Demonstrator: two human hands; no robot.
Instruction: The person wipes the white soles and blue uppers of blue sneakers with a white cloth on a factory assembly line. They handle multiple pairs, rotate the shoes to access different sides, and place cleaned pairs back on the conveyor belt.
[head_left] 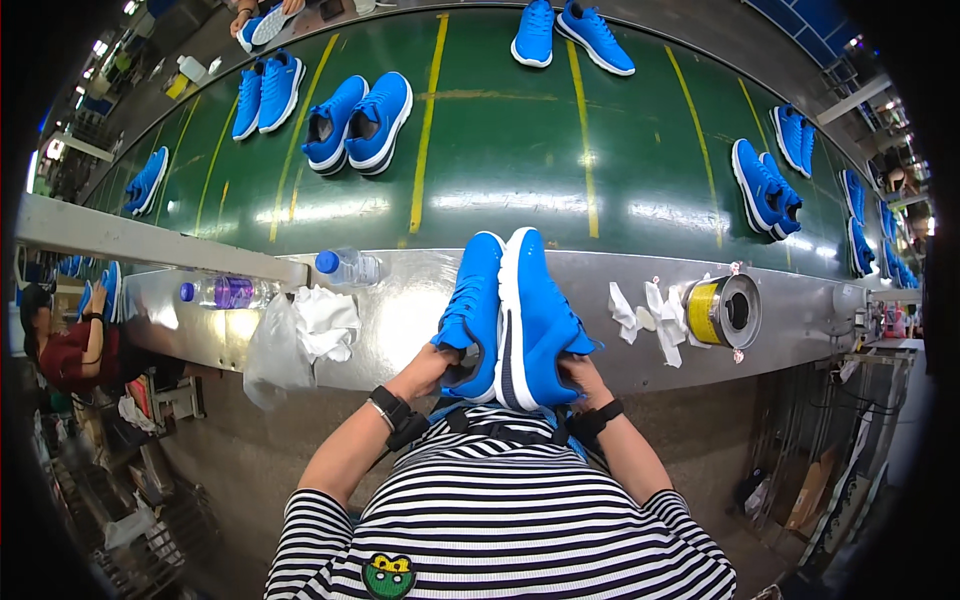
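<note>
Across the upper half of the frame runs a green conveyor belt [500,150] marked with yellow lines, carrying 5 clearly separate pairs of blue sneakers: 1 pair at upper centre-left [358,122], 1 further left [267,92], 1 at the top centre [570,32], 1 at the right [762,186] and 1 at the far left edge [147,180]. Below the belt, a metal ledge [400,310] crosses the middle of the frame. At centre, over this ledge, 2 blue sneakers are held upright side by side, touching, toes pointing up: the left sneaker [472,305] and the right sneaker [535,315], whose pale sole edge faces the camera. The left hand [430,368] is closed on the heel end of the left sneaker; the right hand [582,375] is closed around the heel end of the right sneaker. Both wrists wear dark bands. On the ledge lie crumpled white paper with a clear bag [300,335] at left, a clear water bottle [348,267], a purple-tinted bottle [222,292], a yellow tape roll [722,312] at right, and white scraps [650,315] beside it.
</note>
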